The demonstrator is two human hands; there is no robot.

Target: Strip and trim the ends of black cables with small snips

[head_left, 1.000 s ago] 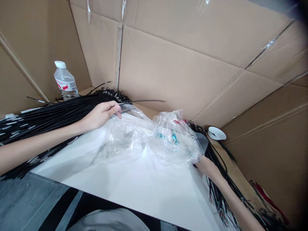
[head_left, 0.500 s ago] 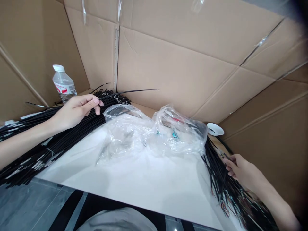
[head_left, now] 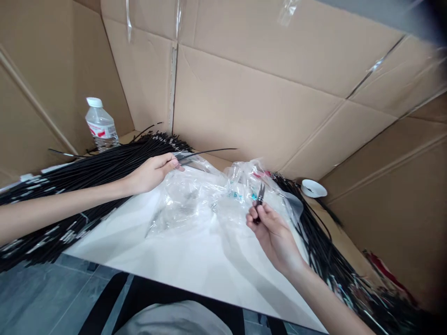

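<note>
My left hand (head_left: 157, 172) pinches a thin black cable (head_left: 213, 150), whose free end reaches out to the right above a clear plastic bag (head_left: 185, 204). In my right hand (head_left: 274, 232) is a small pair of dark thread snips (head_left: 260, 195), blades pointing up and slightly apart. That hand is over the right half of the white table (head_left: 195, 260), in front of the bag. A large bundle of black cables (head_left: 115, 163) with white tags lies under and left of my left forearm. More black cables (head_left: 324, 251), with stripped coloured wire ends, lie beyond my right forearm.
A water bottle (head_left: 102, 128) with a white cap stands behind the left bundle. A small white bowl (head_left: 313, 188) holding dark bits sits at the back right. Cardboard walls (head_left: 258, 107) enclose the table at the back and both sides.
My right hand has come from the right-hand cables to the middle right, carrying the snips. My left hand has moved right and slightly down with the cable.
</note>
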